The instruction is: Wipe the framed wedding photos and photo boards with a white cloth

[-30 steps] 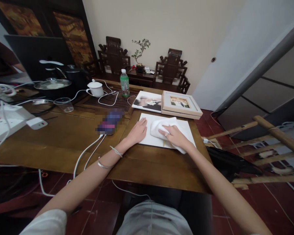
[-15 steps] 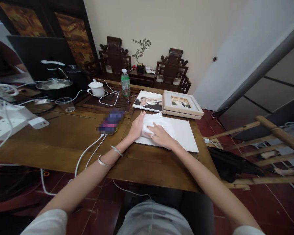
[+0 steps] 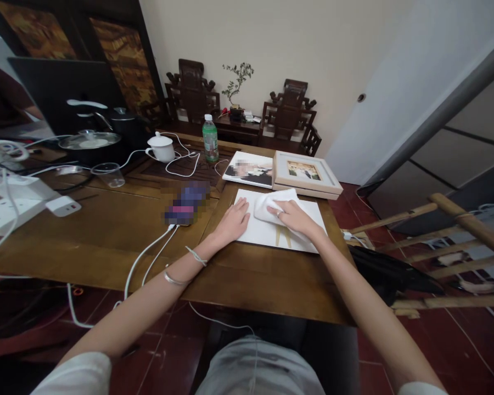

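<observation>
A white rectangular panel (image 3: 257, 236) lies flat near the table's right end, with a yellowish shape on its lower part. My right hand (image 3: 294, 216) presses a folded white cloth (image 3: 274, 204) onto the panel's upper middle, fingers closed on it. The cloth and hand cover part of whatever is on the panel. At the panel's left edge rests my left hand (image 3: 232, 222), fingers stretched out and holding nothing.
Behind the panel lie a photo print (image 3: 249, 170) and framed pictures (image 3: 307, 174). A phone (image 3: 187, 203) with white cables is to the left. Farther off stand a bottle (image 3: 210, 140), lidded cup (image 3: 161, 147), plastic cup (image 3: 109, 175) and power strip (image 3: 12, 211).
My right hand has slid the cloth to the right across the panel. My left hand has come off the cloth and down to the panel's left edge, and the panel has turned slightly.
</observation>
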A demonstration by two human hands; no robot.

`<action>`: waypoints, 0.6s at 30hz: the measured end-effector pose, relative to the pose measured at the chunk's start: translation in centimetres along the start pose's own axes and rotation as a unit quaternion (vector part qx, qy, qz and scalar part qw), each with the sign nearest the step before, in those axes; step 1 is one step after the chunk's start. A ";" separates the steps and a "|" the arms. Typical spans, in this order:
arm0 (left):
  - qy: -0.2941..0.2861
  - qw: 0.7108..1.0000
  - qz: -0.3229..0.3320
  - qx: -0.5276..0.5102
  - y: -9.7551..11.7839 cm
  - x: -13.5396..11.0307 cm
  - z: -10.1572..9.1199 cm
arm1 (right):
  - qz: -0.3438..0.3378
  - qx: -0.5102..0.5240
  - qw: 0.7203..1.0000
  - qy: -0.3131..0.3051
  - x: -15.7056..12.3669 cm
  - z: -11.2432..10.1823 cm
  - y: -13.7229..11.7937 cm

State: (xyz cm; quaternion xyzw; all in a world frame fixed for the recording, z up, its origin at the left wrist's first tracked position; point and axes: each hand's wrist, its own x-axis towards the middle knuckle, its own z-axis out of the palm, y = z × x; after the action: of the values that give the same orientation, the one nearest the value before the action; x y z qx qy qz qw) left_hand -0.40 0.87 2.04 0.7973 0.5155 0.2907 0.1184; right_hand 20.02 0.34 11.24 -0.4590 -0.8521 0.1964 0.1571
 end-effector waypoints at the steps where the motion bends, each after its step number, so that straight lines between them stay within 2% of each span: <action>1: -0.007 1.000 0.005 0.013 -0.1 0.0 0.1 | 0.012 -0.014 1.000 0.025 0.8 0.3 0.4; 5: -0.011 0.999 0.015 0.034 -0.3 0.0 0.3 | 0.047 -0.067 0.994 0.070 4.9 1.6 0.5; 11: -0.004 0.999 0.035 0.020 0.1 0.1 -0.3 | 0.027 -0.056 0.998 0.028 10.5 2.4 -2.2; 15: -0.006 0.998 0.044 0.033 0.2 0.0 -0.6 | 0.062 -0.062 0.996 0.001 11.5 2.0 -2.6; 18: -0.011 0.998 0.038 0.049 0.0 -0.1 -0.5 | 0.100 -0.068 0.993 -0.009 10.5 0.4 -0.9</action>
State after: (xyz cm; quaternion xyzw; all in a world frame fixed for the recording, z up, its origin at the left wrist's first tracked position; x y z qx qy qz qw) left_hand -0.67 0.73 2.40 0.8242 0.4971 0.2609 0.0736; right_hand 13.62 8.66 12.23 -0.5496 -0.8148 0.1565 0.0977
